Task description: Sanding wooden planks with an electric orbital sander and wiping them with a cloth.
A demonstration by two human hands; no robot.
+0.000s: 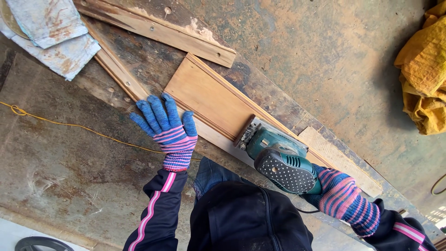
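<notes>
Gloved left hand [168,126] spread flat, fingers open, on the board's [209,98] near edge, gloved right hand [341,195] closed around a green sander [278,160] on the board's end

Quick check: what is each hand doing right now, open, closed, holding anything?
Left hand: open, fingers spread flat, pressing down at the edge of the wooden board.
Right hand: closed around the handle of the green power sander.

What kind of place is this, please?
Probably a rough woodworking site. The right hand holds a green power saw on a wooden panel; worn planks lie on the stained concrete floor.
</notes>
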